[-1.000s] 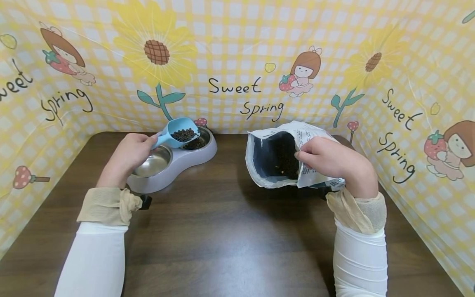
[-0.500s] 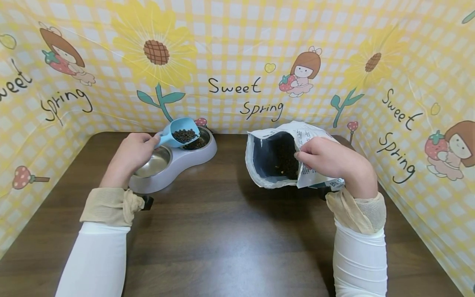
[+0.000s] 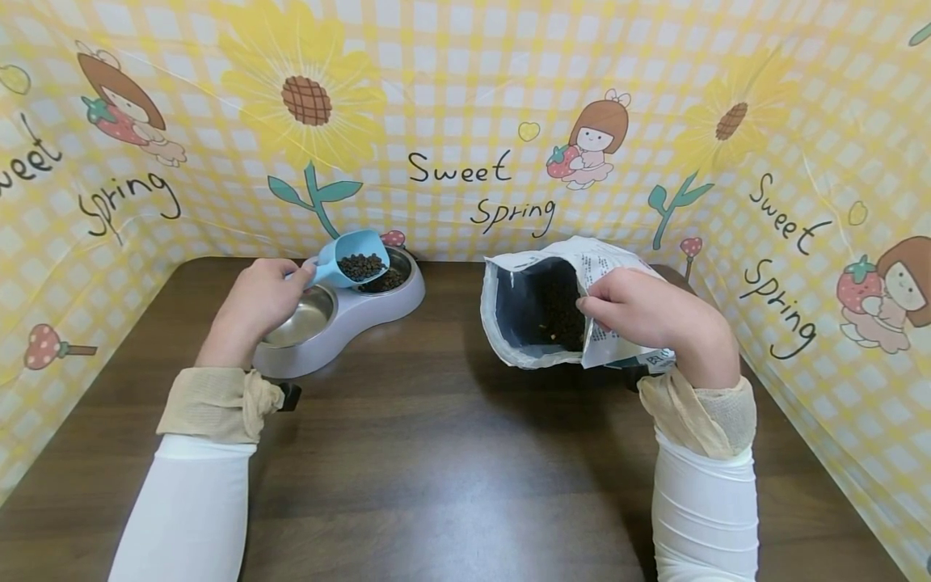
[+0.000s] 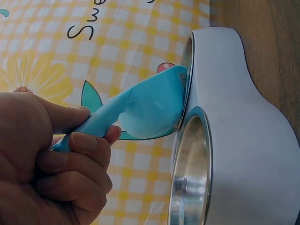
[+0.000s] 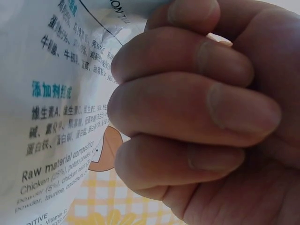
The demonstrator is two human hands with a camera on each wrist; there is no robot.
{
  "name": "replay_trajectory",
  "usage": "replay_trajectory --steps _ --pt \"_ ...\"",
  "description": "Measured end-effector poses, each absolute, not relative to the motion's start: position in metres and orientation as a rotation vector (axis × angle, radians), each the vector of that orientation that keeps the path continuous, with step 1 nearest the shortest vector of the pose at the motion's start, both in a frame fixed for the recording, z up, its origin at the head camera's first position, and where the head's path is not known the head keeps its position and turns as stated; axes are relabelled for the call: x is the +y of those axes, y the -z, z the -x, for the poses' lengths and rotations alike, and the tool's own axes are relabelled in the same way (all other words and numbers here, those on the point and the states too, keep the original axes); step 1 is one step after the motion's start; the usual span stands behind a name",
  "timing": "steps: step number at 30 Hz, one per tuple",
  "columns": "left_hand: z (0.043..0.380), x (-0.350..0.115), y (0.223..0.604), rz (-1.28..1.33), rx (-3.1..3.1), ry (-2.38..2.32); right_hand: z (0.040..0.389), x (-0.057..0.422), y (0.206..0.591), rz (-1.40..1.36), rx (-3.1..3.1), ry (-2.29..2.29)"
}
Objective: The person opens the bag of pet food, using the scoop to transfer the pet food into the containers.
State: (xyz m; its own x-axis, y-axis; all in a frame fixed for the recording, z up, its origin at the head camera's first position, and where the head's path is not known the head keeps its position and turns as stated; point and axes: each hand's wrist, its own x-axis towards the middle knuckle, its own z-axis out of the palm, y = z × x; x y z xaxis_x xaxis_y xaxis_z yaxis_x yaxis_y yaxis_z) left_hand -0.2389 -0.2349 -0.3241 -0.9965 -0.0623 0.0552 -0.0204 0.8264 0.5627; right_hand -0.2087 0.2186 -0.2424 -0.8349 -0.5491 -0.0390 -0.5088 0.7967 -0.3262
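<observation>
My left hand grips the handle of a light blue scoop, thumb on top and fingers curled beneath. Dark kibble lies in the scoop, whose front lip overlaps the far bowl of a white double pet bowl. Kibble also shows in that far steel bowl; the near steel bowl holds none. At the right, my right hand pinches the edge of a white pet food bag at its gaping mouth, which faces left. More kibble is visible inside. Printed ingredient text fills the right wrist view.
A dark brown wooden table bears the bowl and bag. Yellow checked cloth printed with sunflowers and figures walls in the back and both sides, close behind the double bowl.
The left hand and scoop shift slightly right between the first two frames, then stay nearly still over the far bowl. The right hand and bag hold their place.
</observation>
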Motion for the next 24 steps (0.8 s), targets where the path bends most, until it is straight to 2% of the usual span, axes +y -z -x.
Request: replay_trajectory --steps 24 --pt "0.241 -0.222 0.327 -0.001 -2.897 0.758 0.209 0.217 0.243 0.855 2.867 0.467"
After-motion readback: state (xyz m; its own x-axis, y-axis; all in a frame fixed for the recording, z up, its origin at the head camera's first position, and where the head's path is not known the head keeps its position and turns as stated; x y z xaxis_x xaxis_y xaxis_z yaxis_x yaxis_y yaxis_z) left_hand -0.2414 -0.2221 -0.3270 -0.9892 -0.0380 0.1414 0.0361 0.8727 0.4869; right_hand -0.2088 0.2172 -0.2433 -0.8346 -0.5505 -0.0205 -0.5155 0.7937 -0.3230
